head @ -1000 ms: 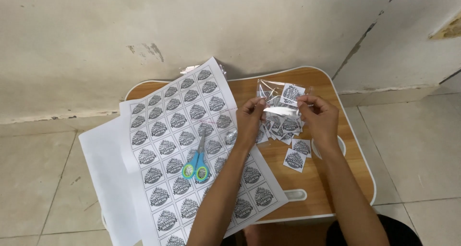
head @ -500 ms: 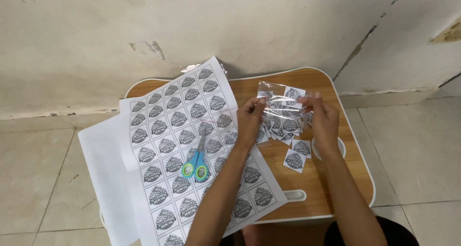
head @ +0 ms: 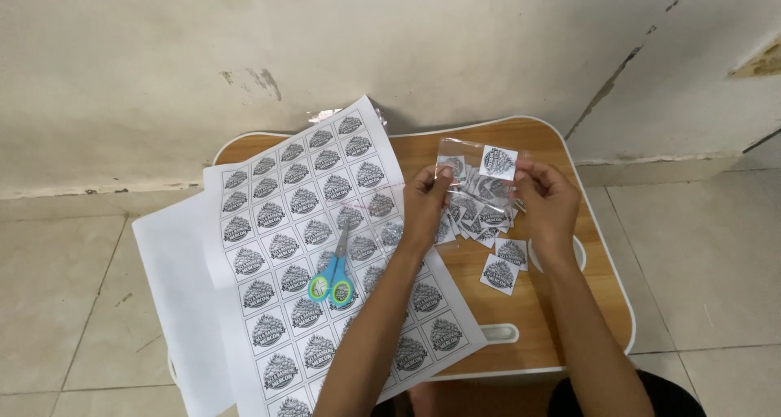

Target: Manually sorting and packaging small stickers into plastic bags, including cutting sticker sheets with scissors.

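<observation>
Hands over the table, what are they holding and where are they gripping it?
Left hand and right hand pinch a clear plastic bag of cut labels at its upper side edges.

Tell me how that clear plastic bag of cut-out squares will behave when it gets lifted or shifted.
The clear plastic bag looks thin and creased, so it is probably floppy and will sag between the left hand and right hand pinching its top. Holding only small paper squares, it is likely very light. Its glossy film may be slippery, and loose pieces could slide out if tilted.
</observation>
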